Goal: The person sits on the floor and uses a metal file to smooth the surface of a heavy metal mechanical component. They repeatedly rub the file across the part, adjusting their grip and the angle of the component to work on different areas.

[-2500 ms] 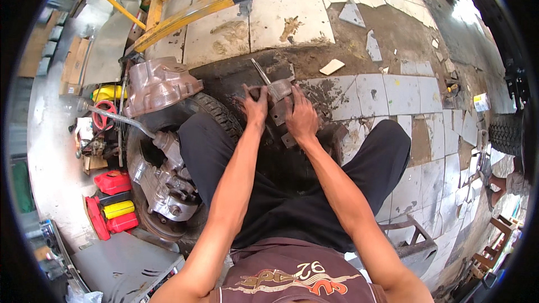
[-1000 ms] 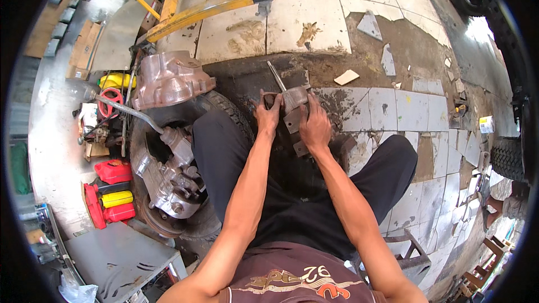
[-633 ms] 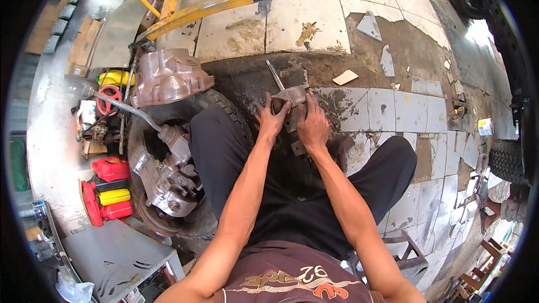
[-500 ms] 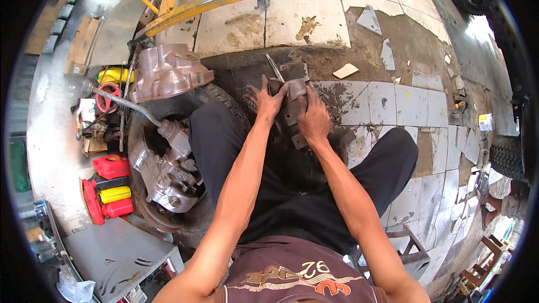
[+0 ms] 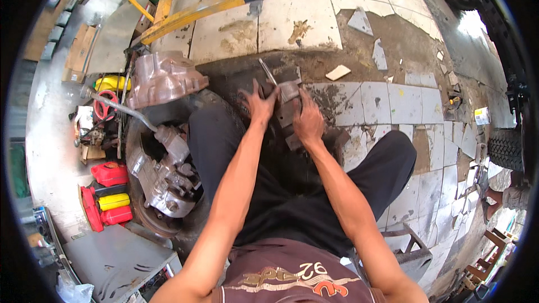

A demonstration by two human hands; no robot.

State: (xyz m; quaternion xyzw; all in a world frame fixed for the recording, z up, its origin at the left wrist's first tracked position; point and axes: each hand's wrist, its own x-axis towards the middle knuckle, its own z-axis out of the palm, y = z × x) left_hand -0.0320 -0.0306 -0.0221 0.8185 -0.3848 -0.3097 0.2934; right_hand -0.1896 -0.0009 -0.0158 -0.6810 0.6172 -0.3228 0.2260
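Note:
Between my knees, a grey rounded metal part (image 5: 289,91) with a bright metal shaft (image 5: 268,72) pointing away sits over a dark metal block (image 5: 286,115). Against the part's left side lies the thumb of my left hand (image 5: 260,105); its other fingers are spread over the dark ground. Fingers of my right hand (image 5: 308,118) press together along the part's right edge, gripping it there. Their tips are partly hidden, and I cannot see what lies beneath the part.
On my left, a silver gearbox with a long lever (image 5: 168,174) rests in a tyre (image 5: 210,101), beside a bell-shaped metal housing (image 5: 166,80). Red and yellow containers (image 5: 110,175) stand farther left. A yellow metal frame (image 5: 196,17) is ahead; broken tiles (image 5: 379,54) lie right.
The whole view has shifted slightly, with the scene sliding a little left. Both hands stay at the metal part, with only small finger movement.

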